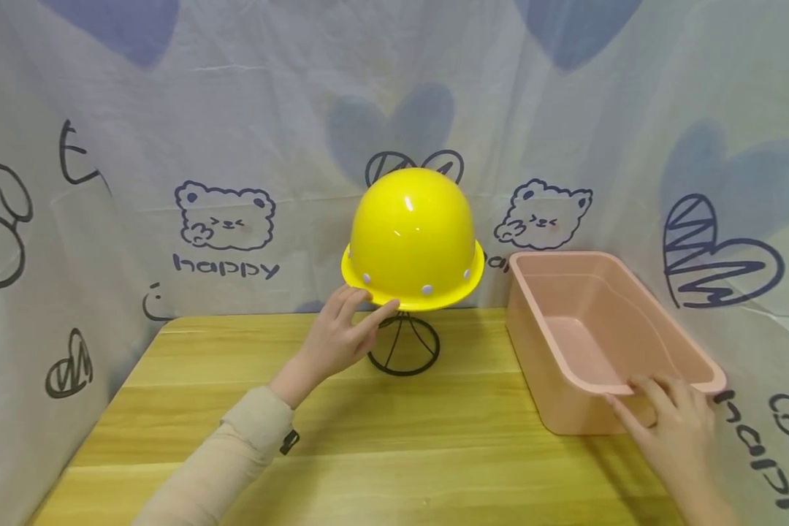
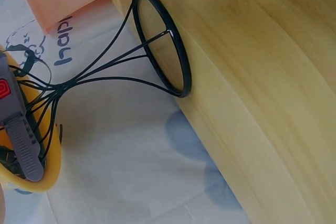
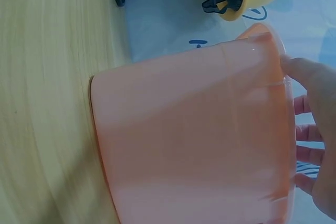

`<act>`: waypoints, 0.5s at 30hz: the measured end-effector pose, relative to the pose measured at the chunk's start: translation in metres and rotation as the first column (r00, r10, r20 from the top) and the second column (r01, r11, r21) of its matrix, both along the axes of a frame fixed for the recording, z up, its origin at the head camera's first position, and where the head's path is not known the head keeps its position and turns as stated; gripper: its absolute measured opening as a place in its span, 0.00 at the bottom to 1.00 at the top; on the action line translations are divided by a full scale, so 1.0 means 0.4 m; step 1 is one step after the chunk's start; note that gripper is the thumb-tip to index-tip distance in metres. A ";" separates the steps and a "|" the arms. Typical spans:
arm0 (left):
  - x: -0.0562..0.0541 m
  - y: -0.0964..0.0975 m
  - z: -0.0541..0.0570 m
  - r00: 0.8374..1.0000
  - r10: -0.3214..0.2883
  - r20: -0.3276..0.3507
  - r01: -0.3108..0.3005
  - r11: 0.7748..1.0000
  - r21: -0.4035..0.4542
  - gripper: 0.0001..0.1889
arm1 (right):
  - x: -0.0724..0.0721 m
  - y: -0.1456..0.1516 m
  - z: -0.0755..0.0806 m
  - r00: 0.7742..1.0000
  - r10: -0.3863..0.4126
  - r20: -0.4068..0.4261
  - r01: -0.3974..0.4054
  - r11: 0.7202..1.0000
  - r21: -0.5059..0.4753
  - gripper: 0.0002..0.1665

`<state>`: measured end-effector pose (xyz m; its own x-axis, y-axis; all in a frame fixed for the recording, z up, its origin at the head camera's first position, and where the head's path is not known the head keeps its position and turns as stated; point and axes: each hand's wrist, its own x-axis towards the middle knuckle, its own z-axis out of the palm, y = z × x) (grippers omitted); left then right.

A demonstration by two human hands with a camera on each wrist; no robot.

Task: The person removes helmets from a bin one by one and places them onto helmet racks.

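Note:
A yellow hard hat (image 1: 410,237) with pale rivets sits on a black wire stand (image 1: 404,351). My left hand (image 1: 345,332) is at the front left of its brim, thumb and fingers touching the edge. In the left wrist view the hat's underside shows a grey strap adjuster (image 2: 21,135); that hand is almost wholly out of frame. At the right stands a pink plastic bin (image 1: 532,351). My right hand (image 1: 673,416) holds its near rim, thumb outside and fingers over the edge. The right wrist view shows the fingers (image 3: 310,155) partly hidden behind the rim.
The stand and the bin are on a wood-grain table (image 1: 394,453). A pale cloth (image 1: 289,131) printed with bears and hearts hangs behind the table and along both sides. The bin stands close to the cloth on the right.

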<state>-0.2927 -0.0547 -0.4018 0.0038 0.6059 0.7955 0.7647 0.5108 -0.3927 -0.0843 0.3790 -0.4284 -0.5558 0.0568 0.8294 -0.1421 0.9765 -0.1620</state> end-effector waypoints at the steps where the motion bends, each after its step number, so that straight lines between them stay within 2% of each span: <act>1: 0.002 -0.003 0.001 1.000 0.005 0.004 -0.005 1.000 -0.003 0.23 | 0.001 0.000 0.002 1.000 -0.004 0.008 0.004 1.000 0.007 0.52; 8: 0.023 -0.030 0.012 0.995 0.085 0.049 -0.082 0.995 -0.060 0.23 | 0.015 -0.003 0.020 0.993 -0.014 0.116 0.012 1.000 0.022 0.47; 11: 0.035 -0.045 0.019 0.992 0.109 0.067 -0.104 0.992 -0.072 0.25 | 0.016 -0.006 0.026 0.992 -0.006 0.125 0.002 1.000 0.029 0.46; 15: 0.051 -0.068 0.026 0.986 0.143 0.088 -0.136 0.988 -0.078 0.30 | 0.012 -0.012 0.035 0.993 0.002 0.116 -0.006 0.999 0.039 0.50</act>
<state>-0.2722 -0.0818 -0.3913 -0.1564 0.6505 0.7432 0.7228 0.5882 -0.3628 -0.0794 0.3742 -0.4143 -0.6488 0.0231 0.7606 -0.1286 0.9818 -0.1395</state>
